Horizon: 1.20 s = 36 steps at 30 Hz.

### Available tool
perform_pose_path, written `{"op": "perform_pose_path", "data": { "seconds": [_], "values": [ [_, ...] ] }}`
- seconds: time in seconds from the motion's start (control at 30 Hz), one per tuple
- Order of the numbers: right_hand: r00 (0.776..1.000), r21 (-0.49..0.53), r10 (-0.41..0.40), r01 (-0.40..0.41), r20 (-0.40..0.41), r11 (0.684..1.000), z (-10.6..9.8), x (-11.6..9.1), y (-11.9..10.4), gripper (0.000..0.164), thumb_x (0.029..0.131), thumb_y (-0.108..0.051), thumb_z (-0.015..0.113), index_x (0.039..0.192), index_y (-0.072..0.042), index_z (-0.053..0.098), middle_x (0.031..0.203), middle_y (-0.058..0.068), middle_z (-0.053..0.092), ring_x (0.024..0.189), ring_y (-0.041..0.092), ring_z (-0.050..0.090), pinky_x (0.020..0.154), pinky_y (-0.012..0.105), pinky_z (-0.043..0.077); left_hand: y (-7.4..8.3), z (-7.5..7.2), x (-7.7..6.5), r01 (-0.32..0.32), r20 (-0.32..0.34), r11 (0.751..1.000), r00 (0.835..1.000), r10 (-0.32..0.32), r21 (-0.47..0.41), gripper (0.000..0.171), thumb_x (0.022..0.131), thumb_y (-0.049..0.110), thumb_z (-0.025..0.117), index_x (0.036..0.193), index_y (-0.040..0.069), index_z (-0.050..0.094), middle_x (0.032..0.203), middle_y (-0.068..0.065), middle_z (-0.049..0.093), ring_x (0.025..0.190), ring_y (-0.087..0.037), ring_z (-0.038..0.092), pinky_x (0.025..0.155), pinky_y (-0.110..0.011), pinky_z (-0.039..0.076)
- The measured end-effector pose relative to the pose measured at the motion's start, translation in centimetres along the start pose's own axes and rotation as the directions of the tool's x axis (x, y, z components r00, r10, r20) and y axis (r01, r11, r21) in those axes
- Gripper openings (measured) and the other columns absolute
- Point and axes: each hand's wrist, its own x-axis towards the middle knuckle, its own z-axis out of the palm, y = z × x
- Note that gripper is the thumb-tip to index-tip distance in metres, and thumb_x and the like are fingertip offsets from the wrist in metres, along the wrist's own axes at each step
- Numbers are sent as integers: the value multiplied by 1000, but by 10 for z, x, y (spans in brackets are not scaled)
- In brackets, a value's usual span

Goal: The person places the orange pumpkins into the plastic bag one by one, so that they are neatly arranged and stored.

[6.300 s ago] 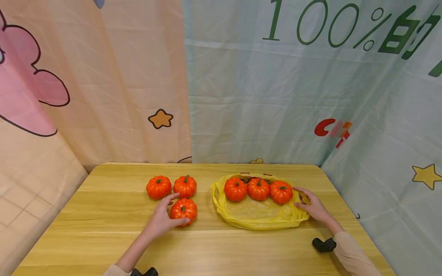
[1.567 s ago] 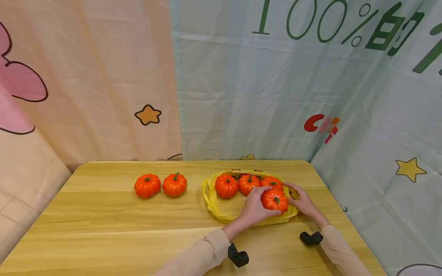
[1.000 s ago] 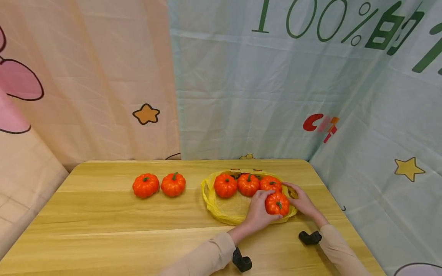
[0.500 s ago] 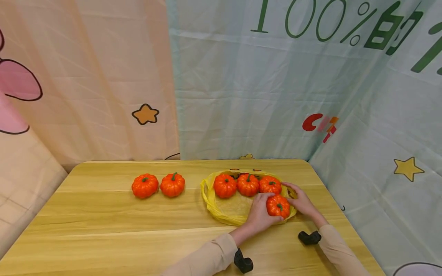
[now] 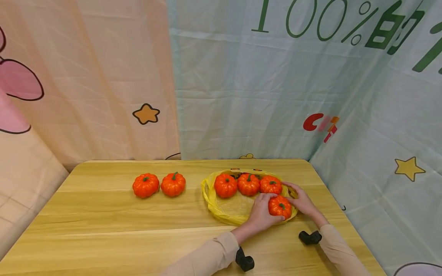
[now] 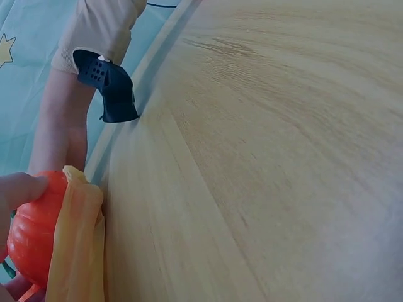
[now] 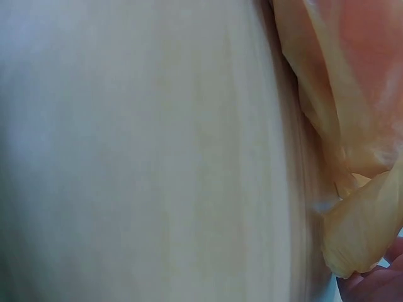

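My left hand (image 5: 260, 212) grips a small orange pumpkin (image 5: 281, 207) with a green stem, at the front right inside a yellow plastic bag (image 5: 221, 215) spread wide on the table. In the left wrist view the thumb lies on the held pumpkin (image 6: 36, 236), beside the bag's edge (image 6: 77, 242). My right hand (image 5: 302, 200) holds the bag's right rim; the right wrist view has its fingertips (image 7: 371, 286) against the crumpled plastic (image 7: 359, 229), partly hidden. Three pumpkins stand in a row at the back of the bag, the middle one (image 5: 248, 184) among them.
Two more pumpkins, one at the far left (image 5: 145, 185) and one beside it (image 5: 173, 184), stand on the wooden table (image 5: 114, 222). Black mounts sit at the left wrist (image 5: 244, 260) and the right wrist (image 5: 310, 237). Printed curtains (image 5: 241, 96) hang behind the table.
My left hand has taken the front pumpkin from the left group and carried it right into the bag, then shifted it slightly right and nearer. My right hand has stayed at the rim.
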Motion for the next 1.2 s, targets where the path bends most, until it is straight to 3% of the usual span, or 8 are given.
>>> {"op": "perform_pose_path", "data": {
  "seconds": [0.17,0.27,0.4,0.5,0.7,0.93,1.07,1.2],
  "values": [
    [1000,18,-2,2,-2,1000,0,0,1,50,91,2,59,137,8,43,142,30,41,134,45,34,105,53,34,-1,-1,-2,3,4,1000,1000,-3,1,61,73,28,83,126,12,58,119,-7,52,113,-23,50,96,-33,48],
    [1000,36,0,1,-9,999,-1,-2,0,49,92,-4,60,137,6,44,143,30,41,135,45,33,112,37,34,-1,-1,-2,16,17,1000,1000,-16,10,61,74,29,82,128,13,58,120,-7,52,114,-23,50,96,-33,48],
    [999,48,-19,21,-49,999,1,-3,1,48,93,-14,61,136,2,47,140,28,44,133,45,33,113,41,33,-2,-2,-3,30,36,999,999,-31,31,62,75,31,81,130,14,57,121,-6,51,113,-23,50,96,-33,48],
    [997,44,-40,43,-64,998,3,-3,2,48,93,-16,61,135,2,48,139,29,45,131,46,34,108,59,30,-2,-3,-3,40,47,998,998,-42,45,63,76,32,79,132,15,55,123,-6,51,114,-22,50,97,-33,48],
    [999,6,11,-10,-50,1000,1,-2,-1,49,94,-17,61,137,2,47,142,26,44,134,43,35,112,32,34,-3,-5,-6,19,68,996,997,-25,92,65,79,34,76,137,17,52,124,-5,52,115,-22,50,97,-33,47],
    [999,20,15,-15,-45,1000,1,-1,-3,49,94,-13,61,137,4,46,142,27,43,134,44,34,109,59,27,-6,-11,-9,13,69,995,997,-20,98,65,80,36,74,137,17,51,127,-4,53,118,-22,49,99,-35,47],
    [998,12,4,-3,-68,1000,1,-2,-2,47,94,-15,61,136,2,48,141,26,45,132,35,38,110,25,35,-4,-18,-12,-3,64,996,998,-3,85,63,81,34,74,136,16,51,132,-5,52,123,-24,48,101,-37,45],
    [995,11,-31,32,-92,999,0,-5,1,46,93,-14,62,134,3,50,138,28,48,128,13,43,95,0,26,-2,-27,-15,-29,45,997,999,26,74,61,82,33,73,135,15,52,134,-6,51,125,-26,46,103,-39,44]
  ]
}}
